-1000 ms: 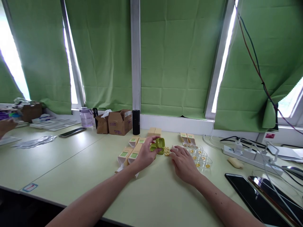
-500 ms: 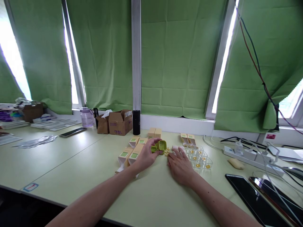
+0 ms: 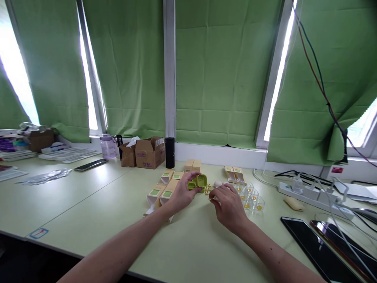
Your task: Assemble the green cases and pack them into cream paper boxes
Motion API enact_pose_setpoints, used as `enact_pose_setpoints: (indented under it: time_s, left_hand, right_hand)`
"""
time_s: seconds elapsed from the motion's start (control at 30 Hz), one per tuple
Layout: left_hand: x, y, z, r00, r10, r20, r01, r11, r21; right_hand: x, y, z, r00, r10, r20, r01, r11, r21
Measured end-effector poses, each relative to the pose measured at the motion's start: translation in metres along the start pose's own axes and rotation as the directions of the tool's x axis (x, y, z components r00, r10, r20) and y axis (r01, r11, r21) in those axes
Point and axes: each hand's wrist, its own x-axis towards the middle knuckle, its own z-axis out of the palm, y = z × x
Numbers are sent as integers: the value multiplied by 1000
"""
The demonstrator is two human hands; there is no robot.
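My left hand (image 3: 183, 195) is closed around a small olive-green square container (image 3: 202, 181), its open side facing me. Just right of it, small yellow pieces (image 3: 207, 188) lie on the table. My right hand (image 3: 230, 205) hovers beside them, thumb and fingers pinched together; whatever sits between the fingertips is too small to name. Several small clear cups (image 3: 259, 203) with yellow centres stand to the right of that hand. Behind its knuckles a pale pink item (image 3: 218, 183) is partly hidden. Open cream boxes with green labels (image 3: 155, 192) lie by my left wrist.
More cream boxes (image 3: 193, 164) and a pair of open ones (image 3: 235, 173) stand farther back. Brown cartons (image 3: 150, 153) and a black cylinder (image 3: 170, 152) are near the window wall. On the right are a power strip (image 3: 315, 198), loose cables and a dark tablet (image 3: 306, 243).
My right hand has lifted slightly from the yellow pieces, its flat fingers curling into a pinch. My left hand keeps the green container in nearly the same place.
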Motion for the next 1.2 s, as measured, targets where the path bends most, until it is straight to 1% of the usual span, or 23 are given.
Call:
enact_pose_setpoints:
  time_s: [0.03,0.1,0.17,0.23,0.3,0.4,0.43,0.5,0.57,0.63,0.7,0.87,0.97,1.1,1.2]
  left_hand:
    - [0,0,0,1000,-1,1,1,1000,-1]
    - [0,-1,0,1000,-3,1,3,1000,2]
    - [0,0,0,1000,-3,-2,3,1000,10]
    - [0,1,1,1000,-5,1,5,1000,18]
    - [-1,4,1,1000,-11,13,11,1000,21]
    - [-2,9,3,999,-13,33,12,1000,21]
    - [-3,11,3,999,-8,39,8,1000,22]
    - [-4,13,4,999,-2,50,1,1000,28]
    - [-5,14,5,998,-5,63,3,1000,30]
    - [-6,14,6,997,-11,78,9,1000,23]
    - [-7,13,7,996,-11,91,9,1000,20]
    - [-9,12,9,994,7,108,-8,1000,9]
    - [-9,14,9,994,1,113,-1,1000,2]
    - [-9,16,8,993,-7,122,5,1000,19]
    - [-10,17,8,991,-10,133,7,1000,23]
  right_hand:
    - [-1,-2,-1,1000,22,-16,-21,998,60]
    - [-1,-7,-4,994,104,-43,-93,973,211]
    - [0,-9,-6,975,215,-45,-181,900,396]
    - [3,-9,-7,945,326,-6,-263,776,573]
    - [7,-9,-7,899,433,63,-344,612,712]
    - [11,-7,-6,809,556,192,-435,346,831]
    - [12,-7,-7,783,579,228,-452,277,848]
    - [14,-6,-8,740,611,281,-477,182,860]
    - [14,-7,-9,701,640,316,-497,121,859]
    - [14,-6,-10,670,658,344,-514,77,854]
    - [13,-6,-10,655,665,359,-522,54,852]
    - [12,-3,-10,653,674,345,-510,54,859]
    - [13,-4,-12,669,669,323,-484,62,873]
    - [15,-7,-15,707,636,310,-457,77,886]
    - [15,-9,-14,741,617,267,-424,121,897]
